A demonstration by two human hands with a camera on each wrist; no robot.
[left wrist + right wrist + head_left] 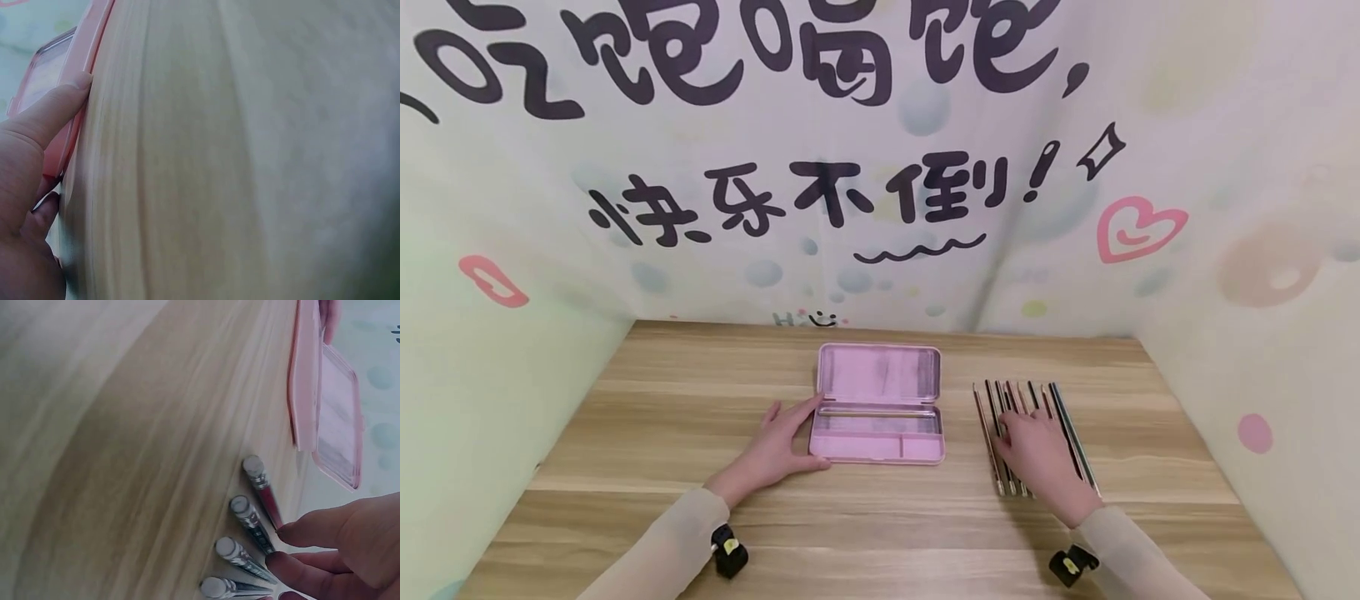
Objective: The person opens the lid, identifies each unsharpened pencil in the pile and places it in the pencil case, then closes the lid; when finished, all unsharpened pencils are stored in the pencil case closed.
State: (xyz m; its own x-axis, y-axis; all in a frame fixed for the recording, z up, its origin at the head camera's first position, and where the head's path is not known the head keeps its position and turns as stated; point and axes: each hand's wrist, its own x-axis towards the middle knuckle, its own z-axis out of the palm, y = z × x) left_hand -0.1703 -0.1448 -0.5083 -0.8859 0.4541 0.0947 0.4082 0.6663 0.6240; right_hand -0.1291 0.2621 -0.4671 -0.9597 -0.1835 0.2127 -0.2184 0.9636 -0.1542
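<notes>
A pink pencil case lies with its lid raised toward the back; one pencil rests lengthwise in its rear compartment. At the case's left side my left hand grips it, thumb at the front corner and forefinger near the hinge. In the left wrist view that thumb presses the front edge. Several pencils lie side by side to the right. Over them is my right hand, its thumb and forefinger touching pencils near the row's left side. Whether it pinches one is hidden.
All of this is on a wood-grain table. Behind it hangs a pale printed backdrop with dark lettering, and pale panels close in both sides. Each wrist carries a small black camera.
</notes>
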